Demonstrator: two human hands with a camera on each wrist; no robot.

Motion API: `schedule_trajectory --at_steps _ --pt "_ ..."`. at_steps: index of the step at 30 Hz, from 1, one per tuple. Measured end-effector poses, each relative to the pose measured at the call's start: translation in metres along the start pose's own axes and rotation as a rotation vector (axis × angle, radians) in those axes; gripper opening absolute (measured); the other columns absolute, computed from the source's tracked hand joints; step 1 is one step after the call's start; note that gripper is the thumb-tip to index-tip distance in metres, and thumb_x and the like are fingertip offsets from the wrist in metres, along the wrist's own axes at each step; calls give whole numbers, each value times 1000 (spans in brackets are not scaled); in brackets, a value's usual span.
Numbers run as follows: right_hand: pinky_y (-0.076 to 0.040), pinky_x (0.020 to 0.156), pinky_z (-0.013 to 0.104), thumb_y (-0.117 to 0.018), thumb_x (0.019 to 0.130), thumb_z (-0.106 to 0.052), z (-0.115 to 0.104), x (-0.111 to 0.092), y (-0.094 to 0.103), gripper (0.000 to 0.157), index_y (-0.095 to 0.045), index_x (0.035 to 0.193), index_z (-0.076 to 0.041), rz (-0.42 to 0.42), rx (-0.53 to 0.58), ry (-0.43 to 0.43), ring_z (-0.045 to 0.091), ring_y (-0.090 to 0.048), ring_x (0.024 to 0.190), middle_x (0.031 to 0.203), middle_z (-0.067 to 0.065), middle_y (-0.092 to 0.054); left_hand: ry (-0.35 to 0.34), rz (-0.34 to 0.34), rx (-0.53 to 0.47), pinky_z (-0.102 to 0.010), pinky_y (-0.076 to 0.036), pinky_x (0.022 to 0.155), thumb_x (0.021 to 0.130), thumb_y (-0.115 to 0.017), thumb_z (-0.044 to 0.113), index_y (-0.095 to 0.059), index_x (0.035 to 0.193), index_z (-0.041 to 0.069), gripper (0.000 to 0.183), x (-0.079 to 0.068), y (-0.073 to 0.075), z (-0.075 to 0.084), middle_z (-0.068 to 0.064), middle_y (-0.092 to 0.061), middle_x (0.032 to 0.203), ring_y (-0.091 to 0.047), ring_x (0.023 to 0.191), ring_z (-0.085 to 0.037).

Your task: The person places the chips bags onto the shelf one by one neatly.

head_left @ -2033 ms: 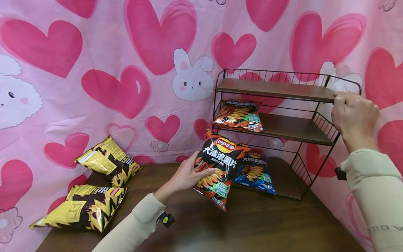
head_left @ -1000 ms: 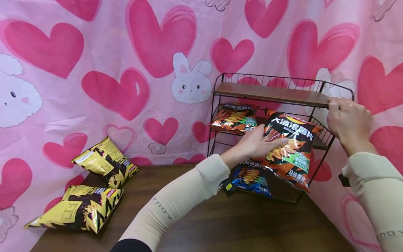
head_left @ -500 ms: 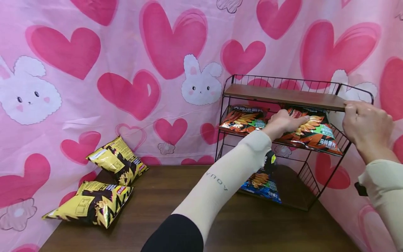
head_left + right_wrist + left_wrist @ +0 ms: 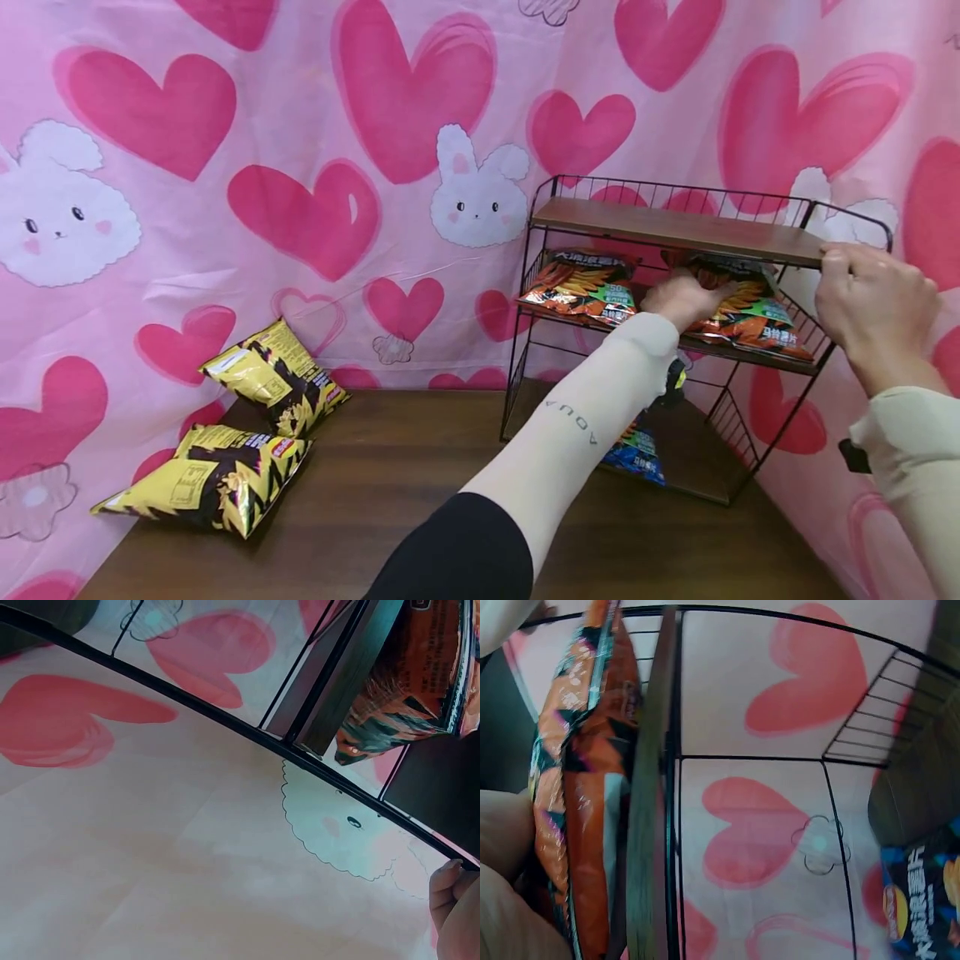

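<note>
My left hand reaches into the middle level of a shelf rack and holds an orange-black bag of chips, its thumb across the bag's front. That bag lies on the right half of the middle shelf. Up close in the left wrist view, the orange bag is seen edge-on beside the shelf board. My right hand grips the front right corner of the top shelf. To the left of my left hand lies another orange-black bag of chips. Part of a blue bag of chips shows below, mostly hidden by my left forearm.
Two yellow-black bags of chips lie at the table's left: one bag leans at the back, the other bag is in front. The brown table extends before the rack. A pink heart-print cloth hangs behind.
My left hand has carried the orange-black bag from above the table rightward onto the middle shelf, and has since shifted slightly deeper. My right hand has kept its grip on the top shelf.
</note>
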State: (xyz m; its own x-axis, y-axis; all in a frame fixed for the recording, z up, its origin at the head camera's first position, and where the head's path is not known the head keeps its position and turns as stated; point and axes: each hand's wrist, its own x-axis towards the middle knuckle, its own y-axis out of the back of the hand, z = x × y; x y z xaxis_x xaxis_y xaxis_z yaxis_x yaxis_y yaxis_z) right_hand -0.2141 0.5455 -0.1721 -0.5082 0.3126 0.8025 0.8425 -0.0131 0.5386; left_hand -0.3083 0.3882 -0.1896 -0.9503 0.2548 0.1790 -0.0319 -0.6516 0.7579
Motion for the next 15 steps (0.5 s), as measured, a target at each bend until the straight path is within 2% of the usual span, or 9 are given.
schedule_trajectory --at_steps 2,4,7,11,15 --pt "-34 88 69 -25 102 -26 0 0 1 56 -68 130 -5 -11 3 -8 60 -50 115 137 23 -59 -26 60 74 -31 -52 77 88 -54 79 -54 142 35 70 0 -4 2 12 -67 112 -64 91 -10" --pt "-34 88 70 -25 101 -27 -1 0 0 56 -67 131 -5 -18 6 -10 61 -49 115 137 23 -59 -59 110 144 -31 -53 81 90 -49 80 -43 150 33 77 1 -6 2 11 -62 125 -64 99 -9" --pt "-34 87 71 -25 101 -27 -1 0 -1 56 -68 129 -4 1 13 -3 62 -49 113 135 25 -60 -157 161 208 -31 -54 76 93 -45 77 -41 151 32 73 -1 -6 0 9 -52 138 -63 99 -11" --pt "-33 86 69 -25 102 -26 0 1 -1 56 -68 129 -3 8 6 -4 62 -49 112 135 25 -60 -312 180 294 -33 -54 81 96 -41 74 -46 147 38 62 -12 -6 -2 10 -45 142 -57 110 -14" --pt "-34 86 68 -25 102 -26 1 0 0 56 -67 131 -3 -7 -2 -14 62 -49 113 136 25 -59 -397 143 404 -35 -45 100 97 -39 75 -47 144 46 56 -26 -7 -9 15 -42 146 -45 127 -13"
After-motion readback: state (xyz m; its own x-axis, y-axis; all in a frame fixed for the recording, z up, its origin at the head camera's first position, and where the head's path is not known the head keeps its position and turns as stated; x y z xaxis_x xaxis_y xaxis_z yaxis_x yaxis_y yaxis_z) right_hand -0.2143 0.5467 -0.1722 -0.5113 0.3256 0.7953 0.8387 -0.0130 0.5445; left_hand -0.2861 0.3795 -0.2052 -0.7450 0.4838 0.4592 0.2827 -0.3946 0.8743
